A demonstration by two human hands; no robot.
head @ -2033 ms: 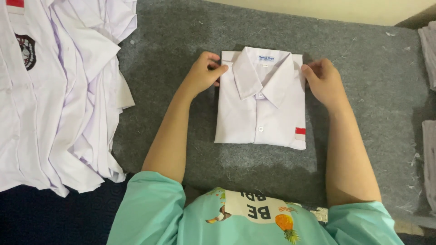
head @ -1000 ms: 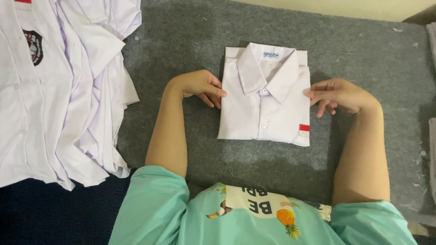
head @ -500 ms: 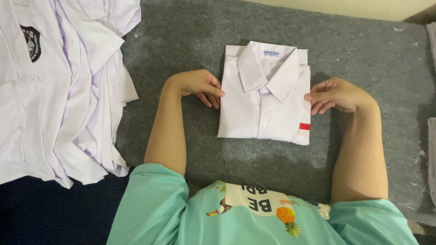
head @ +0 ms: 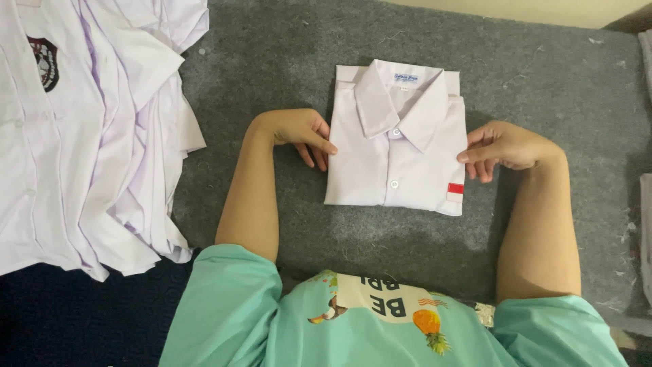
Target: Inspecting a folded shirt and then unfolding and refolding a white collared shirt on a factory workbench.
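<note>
While our two hands flank it, the folded white shirt (head: 397,146) lies flat on the grey felt surface (head: 272,61), straight ahead of us and close to the middle of our reach. We see its collar (head: 401,98) pointing away from us and its bottom fold nearest our chest, so its long axis runs from near to far, roughly in line with our gaze and tilted only slightly. Our left hand (head: 302,132) rests at the shirt's left edge, fingers loosely curled with the fingertips touching the fabric about halfway along the side; it grips nothing. Our right hand (head: 502,146) sits at the opposite edge, its fingers likewise bent and meeting the cloth just above the small red patch (head: 456,188) at the shirt's near right corner; it, too, holds nothing that we can see, only pressing or touching the edge. Both hands are about equally near, each at the midpoint of its own side, so the shirt lies squarely between them and neither arm has the advantage. Off to our left, well apart from the folded shirt, a loose heap of white shirts (head: 88,136) spreads over the surface, one showing a dark badge (head: 46,60). At the far right edge we can make out a sliver of more pale cloth (head: 645,204)
</note>
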